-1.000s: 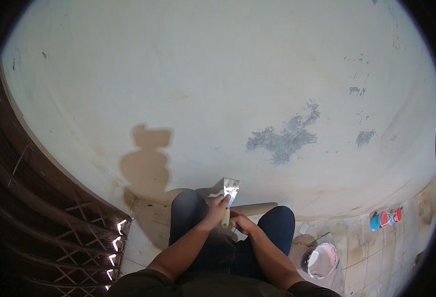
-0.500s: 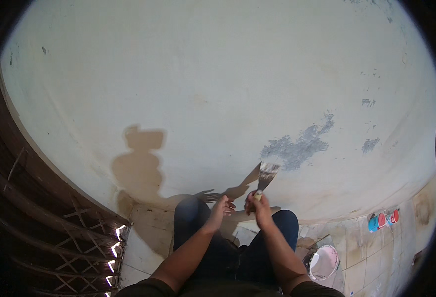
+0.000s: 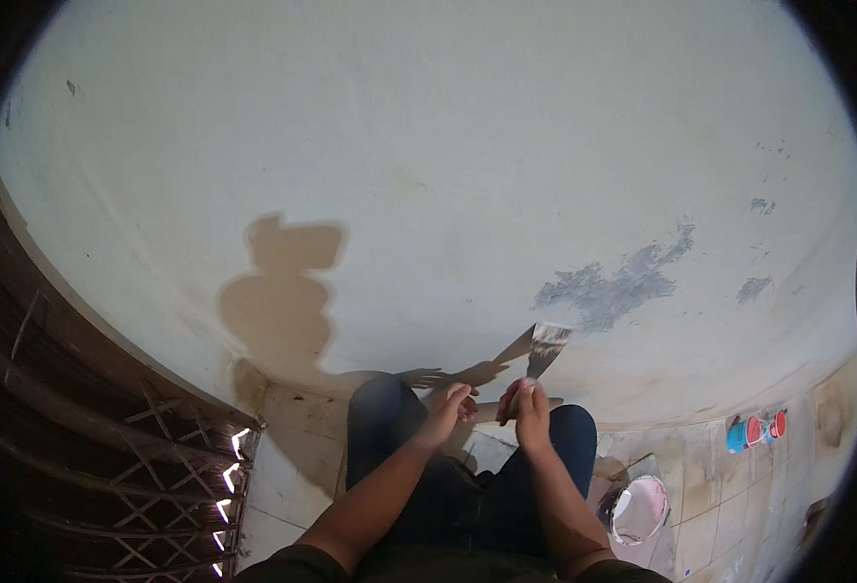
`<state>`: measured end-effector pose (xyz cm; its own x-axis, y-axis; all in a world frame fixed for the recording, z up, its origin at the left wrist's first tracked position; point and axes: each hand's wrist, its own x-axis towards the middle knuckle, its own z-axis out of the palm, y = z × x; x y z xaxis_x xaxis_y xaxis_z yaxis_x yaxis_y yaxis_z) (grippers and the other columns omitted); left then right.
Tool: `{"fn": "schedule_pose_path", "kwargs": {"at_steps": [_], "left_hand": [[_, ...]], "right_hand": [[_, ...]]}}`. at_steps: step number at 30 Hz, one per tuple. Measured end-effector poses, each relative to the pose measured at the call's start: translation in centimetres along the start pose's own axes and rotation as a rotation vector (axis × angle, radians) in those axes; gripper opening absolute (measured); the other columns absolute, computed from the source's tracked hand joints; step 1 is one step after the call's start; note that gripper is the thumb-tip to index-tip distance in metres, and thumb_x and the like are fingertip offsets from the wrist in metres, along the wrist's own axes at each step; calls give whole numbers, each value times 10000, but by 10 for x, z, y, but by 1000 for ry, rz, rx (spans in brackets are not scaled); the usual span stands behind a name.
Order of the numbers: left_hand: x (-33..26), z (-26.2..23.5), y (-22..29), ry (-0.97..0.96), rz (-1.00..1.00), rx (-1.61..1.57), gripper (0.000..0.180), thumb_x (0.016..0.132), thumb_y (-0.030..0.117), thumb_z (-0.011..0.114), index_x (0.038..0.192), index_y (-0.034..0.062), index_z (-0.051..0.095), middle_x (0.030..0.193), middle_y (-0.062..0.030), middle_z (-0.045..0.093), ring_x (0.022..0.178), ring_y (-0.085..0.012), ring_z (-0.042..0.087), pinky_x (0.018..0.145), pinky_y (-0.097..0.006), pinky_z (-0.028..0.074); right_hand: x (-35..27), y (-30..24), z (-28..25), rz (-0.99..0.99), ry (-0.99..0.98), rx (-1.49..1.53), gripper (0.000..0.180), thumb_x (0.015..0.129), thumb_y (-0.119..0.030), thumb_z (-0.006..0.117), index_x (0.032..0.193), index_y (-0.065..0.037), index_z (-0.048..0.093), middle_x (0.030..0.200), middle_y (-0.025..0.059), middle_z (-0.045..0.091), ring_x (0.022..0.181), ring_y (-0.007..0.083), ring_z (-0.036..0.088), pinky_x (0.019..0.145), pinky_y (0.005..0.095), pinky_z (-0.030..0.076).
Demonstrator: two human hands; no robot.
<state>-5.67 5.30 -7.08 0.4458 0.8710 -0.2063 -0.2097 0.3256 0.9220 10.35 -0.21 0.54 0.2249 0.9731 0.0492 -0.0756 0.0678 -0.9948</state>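
Pale wall (image 3: 428, 146), grey patch (image 3: 613, 289), putty knife (image 3: 548, 347) in hand

The wall fills most of the view; a dark folding gate (image 3: 156, 428) stands at the left. A tiled floor (image 3: 730, 496) runs along the wall's foot at the right. The patch lies on the wall, right of centre. On the floor sit 1 open bucket (image 3: 654, 500) and, farther right, 2 small blue-and-red containers (image 3: 737, 435). The left hand (image 3: 446, 413) is loosely curled, fingers apart, nothing visible in it. The right hand (image 3: 530, 413) grips the putty knife by its handle, smeared blade upward, near the patch's lower edge; wall contact cannot be told. Judgement: the step in hand is blade placement; the next move calls for a firm grip and controlled blade angle.
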Motion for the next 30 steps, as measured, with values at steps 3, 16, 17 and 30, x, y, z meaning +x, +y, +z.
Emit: {"fn": "schedule_pose_path", "kwargs": {"at_steps": [3, 16, 17, 30], "left_hand": [[-3, 5, 5, -4, 18, 40, 446, 982, 460, 461, 1019, 37, 597, 801, -50, 606, 707, -106, 585, 635, -234, 443], [-12, 5, 4, -57, 129, 33, 285, 970, 302, 550, 1058, 39, 615, 835, -2, 620, 736, -81, 573, 650, -254, 448], [-8, 2, -3, -55, 130, 31, 285, 970, 302, 550, 1058, 39, 615, 835, -2, 620, 736, -81, 573, 650, -254, 448], [2, 2, -16, 76, -3, -70, 300, 915, 316, 645, 1021, 48, 562, 867, -32, 615, 798, -108, 599, 667, -252, 464]], "right_hand": [[-17, 62, -4, 312, -35, 31, 409, 1000, -438, 464, 886, -48, 514, 659, 75, 567, 527, 165, 570, 466, 283, 459], [-21, 136, 3, 21, -267, -131, 109, 934, -112, 609, 930, -25, 543, 682, 52, 591, 630, 150, 604, 592, 296, 505], [-24, 124, 8, 21, -269, -133, 109, 934, -112, 609, 930, -25, 543, 682, 52, 591, 630, 150, 604, 592, 296, 505], [-12, 103, -1, 328, -104, 23, 168, 943, -136, 572, 822, -19, 570, 602, 17, 514, 522, 128, 508, 481, 281, 399]]}}
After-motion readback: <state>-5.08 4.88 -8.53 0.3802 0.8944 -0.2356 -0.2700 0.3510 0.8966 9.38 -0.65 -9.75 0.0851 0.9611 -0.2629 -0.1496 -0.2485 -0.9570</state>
